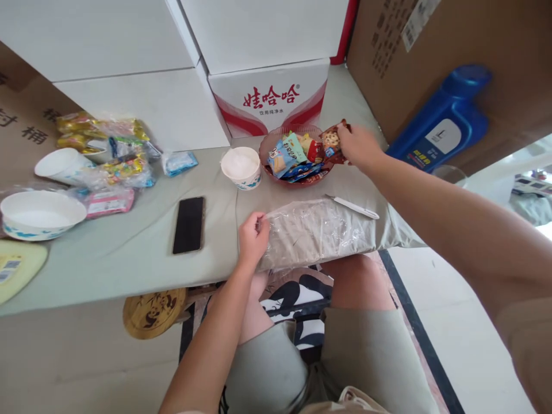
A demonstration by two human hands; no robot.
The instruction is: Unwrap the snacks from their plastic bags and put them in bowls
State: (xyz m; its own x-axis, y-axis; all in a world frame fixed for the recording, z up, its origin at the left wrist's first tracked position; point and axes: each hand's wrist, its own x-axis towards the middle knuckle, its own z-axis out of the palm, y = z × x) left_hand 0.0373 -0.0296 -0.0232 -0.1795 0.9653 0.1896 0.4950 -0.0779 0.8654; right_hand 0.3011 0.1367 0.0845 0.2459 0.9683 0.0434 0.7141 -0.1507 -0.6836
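Note:
My left hand is closed on the left edge of a clear plastic bag that lies flat near the table's front edge. At the right rim of a reddish see-through bowl, my right hand grips a brown snack packet with a cookie picture. Several snack packets fill the bowl, blue, green and red among them. Just left of it stands a white paper cup with something whitish inside. A utility knife with a white handle rests by the bag's far edge.
A black phone lies left of the bag. Farther left are bagged snacks, a tipped paper cup and a white paper bowl. White cartons line the back. A blue bottle stands at the right by a cardboard box.

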